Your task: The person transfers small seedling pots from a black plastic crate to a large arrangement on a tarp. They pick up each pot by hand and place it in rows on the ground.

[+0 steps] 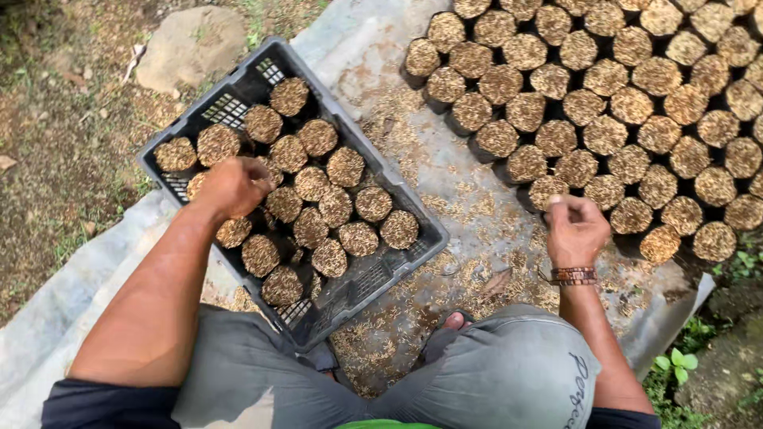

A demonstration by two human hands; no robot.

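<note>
Head view, L hand (236, 187) fingers curled on crate (238, 83) pots

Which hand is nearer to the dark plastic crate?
Left. The left hand is over the dark plastic crate, down among its filled bags. The right hand is off to the crate's right, over the sheet, at the edge of the packed rows of bags.

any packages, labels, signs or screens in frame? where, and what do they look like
No signs, labels or screens.
Crate: dark grey plastic, rectangular, slotted walls, on the sheet at left; left hand inside it.
Filled bags in crate: round, dark, husk-topped.
Bag block: same bags packed in rows, upper right; right hand at its near edge.
</note>
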